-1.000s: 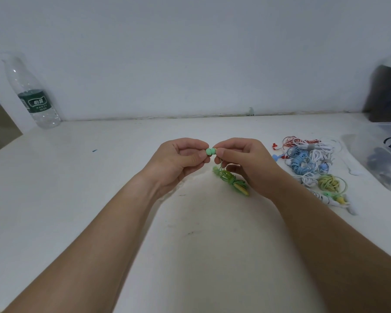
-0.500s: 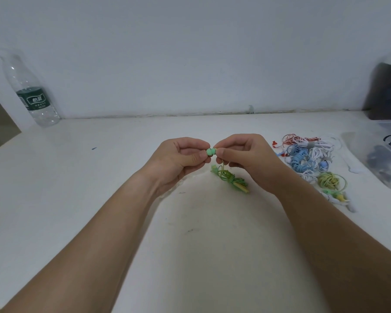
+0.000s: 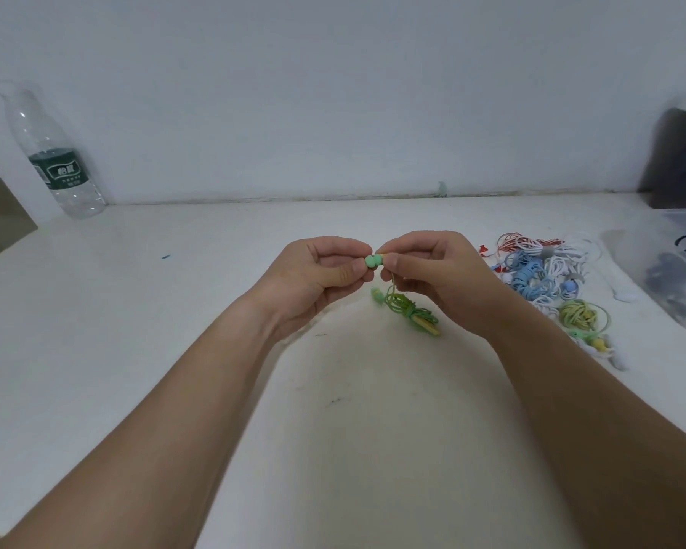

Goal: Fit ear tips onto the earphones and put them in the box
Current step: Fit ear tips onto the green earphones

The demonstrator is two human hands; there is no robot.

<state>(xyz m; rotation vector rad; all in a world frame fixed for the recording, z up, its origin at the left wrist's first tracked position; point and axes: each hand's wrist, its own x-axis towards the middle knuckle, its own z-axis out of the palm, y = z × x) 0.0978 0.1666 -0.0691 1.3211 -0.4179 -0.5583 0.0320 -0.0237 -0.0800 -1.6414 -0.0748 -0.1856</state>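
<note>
Holding, item one: a green ear tip [image 3: 370, 261], pinched between thumb and forefinger of our left hand [image 3: 317, 279], the other fingers curled in. Item two: the green earbud [image 3: 381, 257], pinched likewise by the fingers [image 3: 402, 267] of our right hand [image 3: 436, 275]. Both sit raised over the counter [image 3: 175, 330], mid-scene, touching one another between the two hands. Axis: tip and bud line up left to right, tip on the left, bud on the right; we judge the bud's nozzle points left into the tip, though the joint is too small to confirm. Its thin cable drops from the right hand to a coiled green bundle [image 3: 406, 309] lying on the counter, long axis running far-left to near-right. Handling, by our estimate: the tip is light, soft and squashy, apt to slip or spring away, so we grip its outer skirt; the bud is hard, best held by its body, never the cable. The box [image 3: 658, 279] sits at the right edge, right of a pile of other earphones [image 3: 543, 271].
</note>
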